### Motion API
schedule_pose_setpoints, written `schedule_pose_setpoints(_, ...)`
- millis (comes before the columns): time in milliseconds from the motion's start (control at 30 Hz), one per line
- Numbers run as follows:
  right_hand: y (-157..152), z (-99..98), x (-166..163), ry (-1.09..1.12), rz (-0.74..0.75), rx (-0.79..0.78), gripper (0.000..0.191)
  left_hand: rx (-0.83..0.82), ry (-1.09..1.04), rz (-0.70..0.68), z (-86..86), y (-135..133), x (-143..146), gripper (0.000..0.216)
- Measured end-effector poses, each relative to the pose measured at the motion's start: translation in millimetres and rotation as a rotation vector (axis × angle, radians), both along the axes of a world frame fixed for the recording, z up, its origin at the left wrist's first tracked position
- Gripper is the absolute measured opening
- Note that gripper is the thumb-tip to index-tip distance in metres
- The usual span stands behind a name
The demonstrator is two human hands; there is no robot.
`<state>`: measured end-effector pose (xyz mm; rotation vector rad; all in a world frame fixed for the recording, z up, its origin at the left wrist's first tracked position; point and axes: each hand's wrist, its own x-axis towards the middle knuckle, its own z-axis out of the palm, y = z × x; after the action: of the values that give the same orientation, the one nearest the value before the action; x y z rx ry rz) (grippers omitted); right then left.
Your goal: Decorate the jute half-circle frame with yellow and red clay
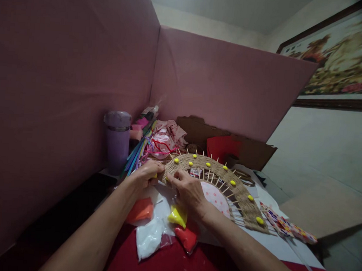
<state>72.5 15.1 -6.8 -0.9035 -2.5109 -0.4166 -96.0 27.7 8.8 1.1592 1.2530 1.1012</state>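
Note:
A woven twine arch (pixel 241 197) with thin wooden sticks poking from both edges leans in front of me, dotted with several yellow clay pieces (pixel 233 183). At its left end, my left hand (pixel 147 173) is closed around the edge, with a bit of yellow showing by its fingers. My right hand (pixel 188 190) is bent over the arch's inner side, its fingertips pinched at a small yellow piece on the twine. Beneath the hands lie bags of soft clay: orange (pixel 141 209), white (pixel 149 237), yellow (pixel 178 216) and red (pixel 188 236).
A purple tumbler (pixel 117 143) stands at the back left beside colourful pipe cleaners (pixel 139 149) and pink fabric (pixel 170 130). Behind the arch are brown cardboard (pixel 194 128) and red sheet (pixel 222 146). A flower-patterned item (pixel 286 225) lies right. Pink panels (pixel 228 81) enclose the table.

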Motion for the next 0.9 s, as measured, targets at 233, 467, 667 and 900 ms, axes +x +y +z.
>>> schedule_pose_setpoints(233, -8.2, -3.1, 6.0, 0.038, -0.059, -0.015, 0.040, -0.003, -0.011, -0.013, 3.2, -1.4, -0.6, 0.021)
schedule_pose_setpoints(467, -6.6, -4.3, 5.1, 0.021, -0.036, -0.029, 0.039, -0.003, -0.008, -0.006, 6.4, -4.1, 1.1, 0.021)
schedule_pose_setpoints(667, -9.1, -3.0, 5.7, 0.078, -0.044, -0.070, 0.043, -0.013, -0.008, -0.007, 3.7, -1.5, 0.4, 0.019)
schedule_pose_setpoints(900, -6.9, -0.2, 2.5, 0.337, -0.024, -0.267, 0.031, -0.027, 0.001, -0.008, 5.6, -2.9, 0.4, 0.022)
